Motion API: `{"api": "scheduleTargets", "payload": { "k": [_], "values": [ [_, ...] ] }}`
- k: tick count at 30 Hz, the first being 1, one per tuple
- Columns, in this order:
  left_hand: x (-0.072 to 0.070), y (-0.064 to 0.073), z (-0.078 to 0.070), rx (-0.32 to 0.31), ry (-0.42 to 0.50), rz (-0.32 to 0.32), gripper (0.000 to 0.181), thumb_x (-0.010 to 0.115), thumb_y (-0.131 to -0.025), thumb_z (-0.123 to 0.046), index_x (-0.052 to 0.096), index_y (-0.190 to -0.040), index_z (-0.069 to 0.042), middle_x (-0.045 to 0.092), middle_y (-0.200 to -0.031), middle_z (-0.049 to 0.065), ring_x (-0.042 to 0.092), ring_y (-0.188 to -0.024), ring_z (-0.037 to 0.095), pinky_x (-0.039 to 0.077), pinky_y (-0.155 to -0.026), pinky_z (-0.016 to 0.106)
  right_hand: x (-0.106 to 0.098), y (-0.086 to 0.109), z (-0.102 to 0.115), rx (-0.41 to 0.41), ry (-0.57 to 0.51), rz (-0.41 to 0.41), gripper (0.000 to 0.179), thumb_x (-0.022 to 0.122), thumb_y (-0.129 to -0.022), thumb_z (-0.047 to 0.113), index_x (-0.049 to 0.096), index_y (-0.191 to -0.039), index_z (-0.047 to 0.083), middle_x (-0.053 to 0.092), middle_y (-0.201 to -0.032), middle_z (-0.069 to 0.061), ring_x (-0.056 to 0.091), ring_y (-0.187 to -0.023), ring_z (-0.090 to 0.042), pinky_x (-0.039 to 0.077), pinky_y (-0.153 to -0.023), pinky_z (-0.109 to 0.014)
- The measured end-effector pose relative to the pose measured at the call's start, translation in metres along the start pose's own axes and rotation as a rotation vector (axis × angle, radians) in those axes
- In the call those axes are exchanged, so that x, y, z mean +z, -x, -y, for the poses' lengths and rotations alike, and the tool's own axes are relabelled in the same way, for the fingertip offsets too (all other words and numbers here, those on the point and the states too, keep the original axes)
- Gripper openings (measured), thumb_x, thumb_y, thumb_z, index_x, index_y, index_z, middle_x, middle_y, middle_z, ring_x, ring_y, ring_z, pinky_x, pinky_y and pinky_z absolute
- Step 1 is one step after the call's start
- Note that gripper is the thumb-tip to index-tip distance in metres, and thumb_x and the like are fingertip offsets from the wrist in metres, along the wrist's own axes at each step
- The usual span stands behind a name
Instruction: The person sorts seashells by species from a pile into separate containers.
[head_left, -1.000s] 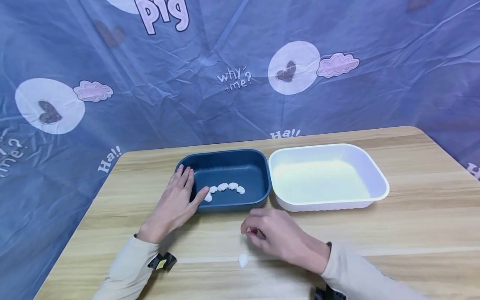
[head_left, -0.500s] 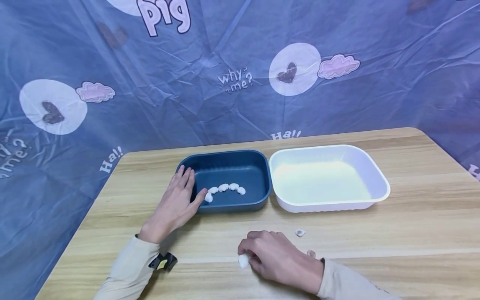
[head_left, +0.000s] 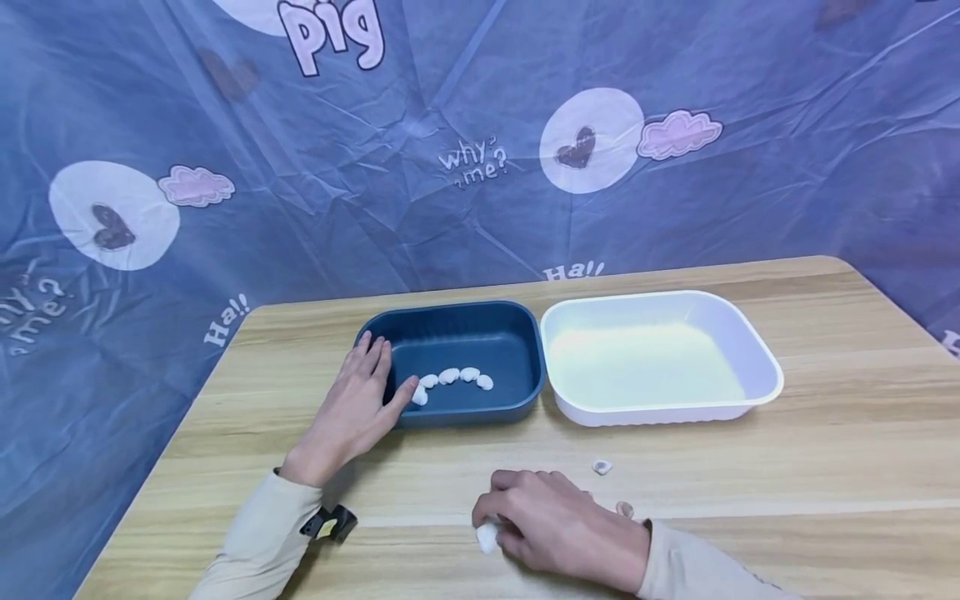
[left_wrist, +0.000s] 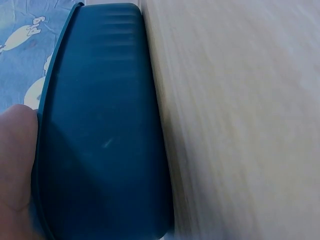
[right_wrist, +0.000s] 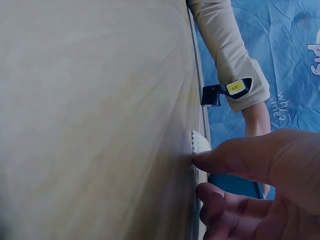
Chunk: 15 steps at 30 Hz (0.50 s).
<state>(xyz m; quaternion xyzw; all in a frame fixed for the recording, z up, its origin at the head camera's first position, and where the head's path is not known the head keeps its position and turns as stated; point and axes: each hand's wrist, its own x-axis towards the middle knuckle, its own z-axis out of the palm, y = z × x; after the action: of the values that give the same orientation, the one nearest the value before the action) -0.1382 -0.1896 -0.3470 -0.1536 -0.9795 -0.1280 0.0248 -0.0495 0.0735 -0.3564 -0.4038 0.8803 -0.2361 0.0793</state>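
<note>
"Five white shells [head_left: 448, 376] curve in an arc along the floor of the dark blue tray [head_left: 510, 414], over towards its near side!"

"And the left hand [head_left: 348, 408] is right there with them, fingers straight and laid over the tray's left rim, thumb reaching across the near edge, its tip just beside the leftmost shell."

"Now look at the right hand [head_left: 553, 523], low over the wooden table [head_left: 840, 467]! Fingers curled, grip narrow, and a loose white shell [head_left: 487, 538] pinched between forefinger and thumb!"

"Confirmed from the right wrist: thumb tip against that shell's ribbed face. Anything else around it?"

"Two more pieces on the wood: a small grey-white shell [head_left: 602, 467] beyond the knuckles, and a pinkish shell [head_left: 624, 508] close by the wrist."

"Behind those sits the white tray [head_left: 660, 414], just beside the blue one, on its right."

"And at the back, a creased blue cloth [head_left: 420, 225], pink clouds and lettering all over it!"
</note>
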Motion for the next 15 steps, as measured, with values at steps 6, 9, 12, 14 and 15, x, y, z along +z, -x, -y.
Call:
{"api": "scheduleTargets", "payload": {
  "k": [6,9,12,14,15],
  "values": [
    [-0.0012,-0.0008,0.0007,0.002,-0.003,0.0,0.083,0.029,-0.1,-0.058,0.026,-0.146,0.011,0.022,-0.154,0.026,0.003,-0.147,0.036,0.007,-0.118,0.048,0.0003,-0.0016,0.0025,0.026,0.029,-0.007,0.017,0.071,-0.078,0.008,0.065,-0.082,0.023,0.05,-0.077,0.015,0.043,-0.058,0.001,0.038,-0.051,-0.02],
    [-0.0017,-0.0009,0.0005,0.001,0.0,0.006,0.081,0.031,-0.101,-0.055,0.026,-0.146,0.011,0.022,-0.154,0.027,0.002,-0.147,0.036,0.007,-0.118,0.048,0.0001,-0.0011,0.0028,0.053,0.053,-0.022,0.018,0.071,-0.076,0.008,0.059,-0.076,0.021,0.046,-0.074,0.015,0.041,-0.057,-0.001,0.037,-0.051,-0.02],
    [-0.0019,-0.0005,-0.0004,0.0,0.001,0.011,0.08,0.033,-0.101,-0.054,0.027,-0.146,0.011,0.022,-0.154,0.026,0.002,-0.147,0.036,0.007,-0.118,0.048,0.0001,-0.0003,0.0032,0.079,0.063,-0.035,0.017,0.07,-0.076,0.009,0.057,-0.075,0.021,0.048,-0.076,0.015,0.043,-0.059,-0.002,0.038,-0.052,-0.021],
    [-0.0016,0.0,-0.0006,0.0,-0.001,0.01,0.08,0.032,-0.101,-0.055,0.027,-0.146,0.011,0.022,-0.154,0.026,0.003,-0.147,0.036,0.006,-0.118,0.047,0.0012,0.0004,0.0053,0.115,0.044,-0.025,0.014,0.072,-0.079,0.013,0.06,-0.08,0.021,0.047,-0.076,0.015,0.043,-0.059,-0.002,0.038,-0.05,-0.022],
    [-0.0014,0.0003,-0.0005,0.0,-0.004,0.009,0.081,0.031,-0.1,-0.056,0.027,-0.146,0.011,0.022,-0.154,0.026,0.003,-0.147,0.036,0.006,-0.118,0.047,0.0019,0.0008,0.0065,0.131,0.035,-0.013,0.013,0.073,-0.079,0.016,0.062,-0.084,0.021,0.048,-0.078,0.015,0.043,-0.06,-0.003,0.037,-0.05,-0.023]
  ]
}}
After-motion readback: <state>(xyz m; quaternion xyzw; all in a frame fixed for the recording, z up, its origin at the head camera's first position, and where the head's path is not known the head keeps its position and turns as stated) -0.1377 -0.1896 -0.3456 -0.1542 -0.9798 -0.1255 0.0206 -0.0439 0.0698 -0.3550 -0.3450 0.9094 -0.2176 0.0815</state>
